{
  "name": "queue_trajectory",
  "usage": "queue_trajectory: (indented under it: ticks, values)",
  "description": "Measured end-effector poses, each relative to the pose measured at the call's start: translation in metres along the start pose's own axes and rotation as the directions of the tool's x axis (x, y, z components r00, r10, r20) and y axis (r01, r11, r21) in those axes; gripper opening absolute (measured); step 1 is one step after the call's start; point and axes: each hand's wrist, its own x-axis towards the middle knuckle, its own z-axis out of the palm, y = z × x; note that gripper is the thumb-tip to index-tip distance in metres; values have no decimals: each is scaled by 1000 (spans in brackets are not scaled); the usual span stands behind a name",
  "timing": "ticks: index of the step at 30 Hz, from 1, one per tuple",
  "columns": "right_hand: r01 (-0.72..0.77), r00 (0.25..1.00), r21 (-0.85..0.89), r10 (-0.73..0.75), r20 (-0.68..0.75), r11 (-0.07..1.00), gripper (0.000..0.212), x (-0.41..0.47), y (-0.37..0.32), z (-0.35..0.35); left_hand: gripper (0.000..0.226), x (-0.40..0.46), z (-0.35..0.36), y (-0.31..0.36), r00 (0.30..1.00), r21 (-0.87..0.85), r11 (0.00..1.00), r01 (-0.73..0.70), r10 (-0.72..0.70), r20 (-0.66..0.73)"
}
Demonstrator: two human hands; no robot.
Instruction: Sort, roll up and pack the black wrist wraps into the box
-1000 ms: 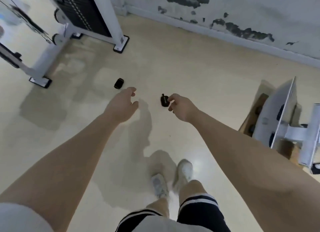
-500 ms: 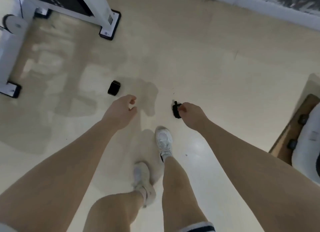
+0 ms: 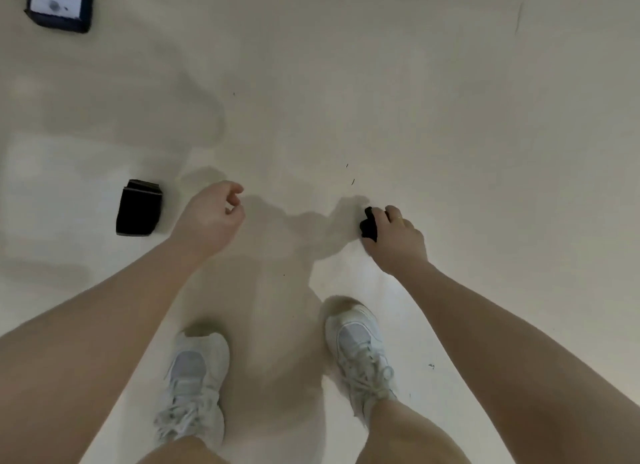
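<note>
A rolled black wrist wrap (image 3: 139, 208) lies on the pale floor at the left, a short way left of my left hand (image 3: 210, 218). That hand hovers above the floor with its fingers loosely curled and nothing in it. My right hand (image 3: 394, 236) grips a second rolled black wrist wrap (image 3: 368, 225), most of which is hidden inside the fingers. The box is out of view.
One white foot of a gym machine with a dark base (image 3: 59, 4) sits at the top left corner. My two white sneakers (image 3: 360, 352) stand on the floor below the hands. Bare beige floor (image 3: 381, 82) spreads ahead and to the right.
I have stepped forward and my head has tilted down. The wrap on the floor is now closer, just left of my left hand. The box and wall have left the view.
</note>
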Motion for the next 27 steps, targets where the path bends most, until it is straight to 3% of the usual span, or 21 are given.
queue_trajectory:
  ticks: [4, 8, 11, 14, 16, 19, 22, 27]
  values:
    - [-161, 986, -13, 161, -48, 987, 61, 26, -5, 27, 32, 39, 16, -40, 998, 33, 997, -68, 68, -13]
    - [-77, 991, -86, 67, -115, 993, 50, 48, -38, 18, 32, 53, 5, -72, 989, 75, 987, -144, 147, -32]
    - [38, 991, -9, -39, -132, 999, 46, 53, -75, 17, 35, 44, -18, -92, 992, 92, 994, -67, 76, -100]
    - [58, 997, -51, -61, -57, 997, 71, 55, -99, 26, 41, 37, -34, -112, 980, 220, 975, -41, 82, -181]
    - [4, 999, 39, -6, 50, 999, 94, 61, -108, 34, 49, 41, -39, -126, 974, 321, 947, -6, 78, -213]
    - [26, 999, 98, -28, 17, 995, 86, 70, -123, 39, 67, 51, -34, -147, 973, 394, 910, 131, -41, -229]
    - [233, 971, 122, -223, -86, 965, 80, 72, -150, 31, 84, 57, -28, -156, 938, 342, 896, 282, -183, -295]
    - [467, 875, -37, -468, -120, 883, 78, 66, -201, 17, 76, 68, -28, -158, 890, 234, 863, 447, -402, -216]
